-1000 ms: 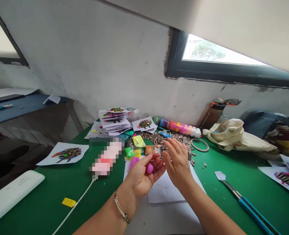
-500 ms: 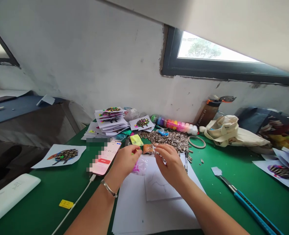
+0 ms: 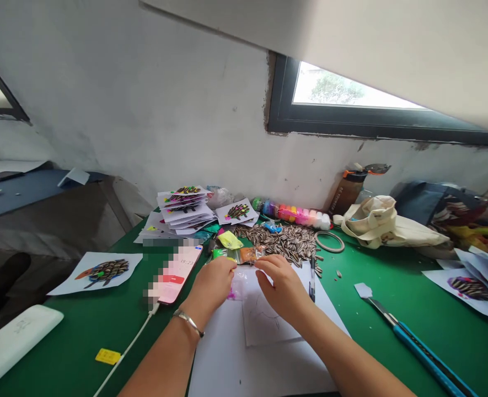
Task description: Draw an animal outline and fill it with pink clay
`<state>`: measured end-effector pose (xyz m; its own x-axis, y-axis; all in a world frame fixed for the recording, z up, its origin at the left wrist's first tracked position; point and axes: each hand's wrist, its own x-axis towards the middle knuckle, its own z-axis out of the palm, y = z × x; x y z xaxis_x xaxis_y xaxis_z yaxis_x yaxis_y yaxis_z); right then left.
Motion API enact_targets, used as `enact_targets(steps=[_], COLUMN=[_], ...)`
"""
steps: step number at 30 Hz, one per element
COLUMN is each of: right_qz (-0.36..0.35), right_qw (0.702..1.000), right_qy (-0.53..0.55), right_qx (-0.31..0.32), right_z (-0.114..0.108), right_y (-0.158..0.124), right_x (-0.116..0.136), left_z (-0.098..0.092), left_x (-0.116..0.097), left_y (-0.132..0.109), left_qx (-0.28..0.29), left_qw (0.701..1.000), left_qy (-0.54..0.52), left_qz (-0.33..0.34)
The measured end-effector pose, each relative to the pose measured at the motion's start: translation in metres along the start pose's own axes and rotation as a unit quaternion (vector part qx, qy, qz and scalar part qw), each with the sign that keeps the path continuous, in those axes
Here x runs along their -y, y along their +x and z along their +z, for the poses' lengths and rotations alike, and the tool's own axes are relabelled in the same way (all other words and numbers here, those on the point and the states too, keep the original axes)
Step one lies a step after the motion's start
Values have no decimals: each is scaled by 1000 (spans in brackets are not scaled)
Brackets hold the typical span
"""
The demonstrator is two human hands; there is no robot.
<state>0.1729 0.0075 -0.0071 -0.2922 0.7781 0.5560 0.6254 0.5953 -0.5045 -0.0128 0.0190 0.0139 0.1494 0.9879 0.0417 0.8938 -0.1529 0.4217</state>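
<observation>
My left hand is closed in a pinch, with a small bit of yellow clay at its fingertips. Beside it, my right hand has curved fingers, and its thumb is apart from them. Its fingertips are right by an orange clay packet; whether they touch it I cannot tell. A green clay packet and a yellow clay packet lie just beyond my left hand. Between my hands is a clear bag with pink clay. Below is a small paper with a pencil drawing, on larger white sheets.
Sunflower seeds are heaped behind my hands, near a row of coloured clay and a tape ring. A phone is at left, a pen and a blue cutter at right. Decorated cards are stacked behind.
Both hands have dipped slightly towards the paper, and my left hand has shifted left, uncovering the green packet. The whole view has shifted a little.
</observation>
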Motion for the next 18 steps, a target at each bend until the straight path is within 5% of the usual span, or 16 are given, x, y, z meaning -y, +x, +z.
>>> enact_targets(steps=[4,9,13,18], right_qz=[96,215,223,203], right_qw=[993,947,915,927], right_qy=[62,229,316,290], right_qx=[31,64,117,123], right_z=[5,-2,-8,-3], right_y=[0,7,10,7], right_x=[1,5,13,11], left_z=[-8,-16,-16,-14], left_x=[-8,-14,-16,-16], left_y=[-1,-5,-6,-6], left_qx=[-27,-47,-48,-40], left_qw=[997,962,945,930], left_qy=[-69,-269,-324,-363], left_qz=[20,14,-14,-48])
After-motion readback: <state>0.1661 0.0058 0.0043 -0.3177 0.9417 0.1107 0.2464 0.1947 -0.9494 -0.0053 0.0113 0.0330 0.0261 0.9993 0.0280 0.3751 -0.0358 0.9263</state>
